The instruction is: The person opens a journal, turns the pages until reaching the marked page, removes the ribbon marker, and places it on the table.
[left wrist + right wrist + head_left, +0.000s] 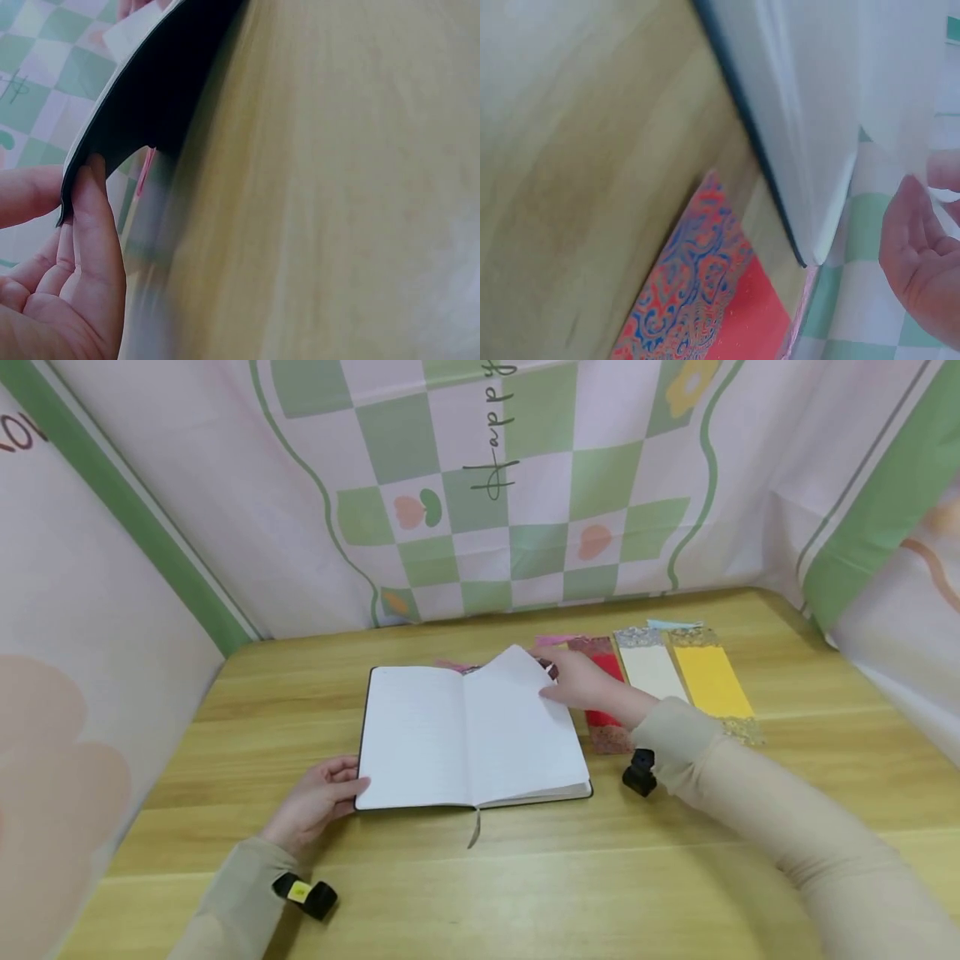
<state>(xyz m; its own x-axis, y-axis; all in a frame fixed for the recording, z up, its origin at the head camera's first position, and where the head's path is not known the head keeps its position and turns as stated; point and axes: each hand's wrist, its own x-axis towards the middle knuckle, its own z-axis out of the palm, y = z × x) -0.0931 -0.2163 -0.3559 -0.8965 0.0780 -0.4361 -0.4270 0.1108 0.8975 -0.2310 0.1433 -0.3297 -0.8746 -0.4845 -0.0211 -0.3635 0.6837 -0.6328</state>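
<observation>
Head view shows your left hand [318,797] pinching the left edge of the open black-covered notebook [416,735] on the table [420,893], your right hand [576,678] pinching a lifted page [517,710], likely light, limp and easily creased, best held near its outer edge.

The head view is evenly bright, with a soft shadow on the worktop [555,885] right of the open notebook [420,735]. The left wrist view blurs the worktop beside it, pale glare beyond; the right wrist's looks hazy.
</observation>
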